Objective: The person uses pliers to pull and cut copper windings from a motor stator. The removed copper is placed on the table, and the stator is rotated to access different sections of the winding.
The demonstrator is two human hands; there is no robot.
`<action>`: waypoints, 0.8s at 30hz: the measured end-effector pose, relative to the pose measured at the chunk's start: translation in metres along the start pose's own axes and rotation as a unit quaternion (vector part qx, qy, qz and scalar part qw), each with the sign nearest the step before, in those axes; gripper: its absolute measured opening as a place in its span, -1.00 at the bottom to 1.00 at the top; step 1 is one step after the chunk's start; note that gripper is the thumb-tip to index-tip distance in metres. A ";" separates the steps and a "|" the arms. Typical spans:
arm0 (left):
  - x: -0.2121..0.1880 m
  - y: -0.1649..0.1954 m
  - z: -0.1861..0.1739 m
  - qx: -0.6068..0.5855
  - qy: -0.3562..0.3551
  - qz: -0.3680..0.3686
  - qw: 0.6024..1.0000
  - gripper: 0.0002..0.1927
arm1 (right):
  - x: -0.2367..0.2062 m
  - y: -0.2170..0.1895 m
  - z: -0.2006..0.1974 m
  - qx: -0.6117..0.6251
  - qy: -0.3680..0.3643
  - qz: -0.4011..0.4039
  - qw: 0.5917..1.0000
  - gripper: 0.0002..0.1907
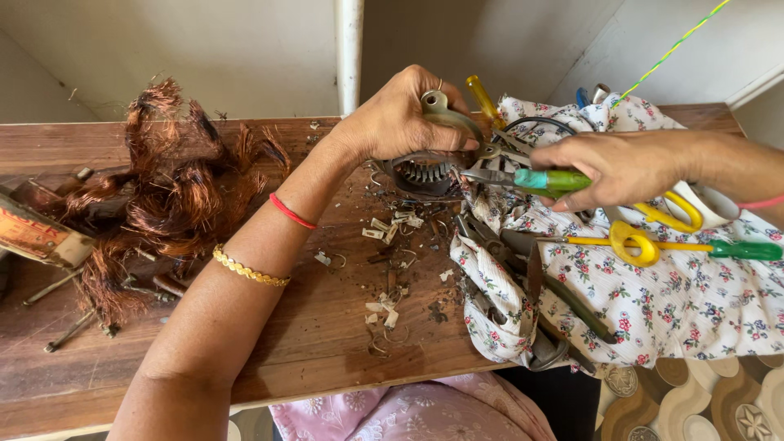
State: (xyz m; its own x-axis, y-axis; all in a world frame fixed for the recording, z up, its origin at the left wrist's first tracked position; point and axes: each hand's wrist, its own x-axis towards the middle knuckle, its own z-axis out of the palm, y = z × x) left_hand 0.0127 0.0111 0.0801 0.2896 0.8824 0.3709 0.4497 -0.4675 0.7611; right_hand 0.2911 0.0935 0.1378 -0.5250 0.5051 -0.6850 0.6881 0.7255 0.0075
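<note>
Gripping the round dark metal motor stator, the left hand curls over its top rim, fingers wrapped down and holding it on edge on the worn wooden tabletop, right under the palm. It looks heavy and rigid, laminated steel with toothed slots facing the camera; I'd judge the outer ring the safe place to hold, since the slot edges look sharp and greasy. The right hand is closed around the green-handled slim tool, its metal tip poking into the slots just beside the left thumb. Below both hands lie pale paper scraps and wire bits. Under the right wrist sits a floral white cloth carrying yellow-handled scissors and dark pliers. Well left of the left forearm, a tangled heap of copper wire rests, soft and springy by the look.
</note>
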 end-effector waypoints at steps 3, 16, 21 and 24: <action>-0.004 0.003 -0.001 0.008 0.000 0.031 0.999 -0.66 | 0.001 0.000 0.006 0.071 0.035 -0.057 0.995 -0.40; -0.008 -0.009 -0.011 -0.182 0.021 -0.097 0.978 -0.72 | 0.001 -0.045 0.026 -0.008 0.123 0.005 0.992 -0.77; -0.010 -0.031 -0.016 -0.201 -0.026 -0.043 0.978 -0.73 | 0.013 -0.036 0.039 -0.053 0.271 -0.120 0.954 -0.66; -0.013 -0.043 -0.020 -0.195 0.005 0.019 0.981 -0.74 | 0.026 -0.027 0.039 -0.094 0.285 -0.108 0.948 -0.61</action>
State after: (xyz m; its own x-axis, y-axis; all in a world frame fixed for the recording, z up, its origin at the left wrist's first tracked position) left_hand -0.0272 0.0205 0.0530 0.2910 0.8664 0.4059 0.0809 -0.4450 0.8919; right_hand 0.2789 0.0687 0.0916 -0.8654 0.4675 -0.1806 0.4610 0.8839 0.0789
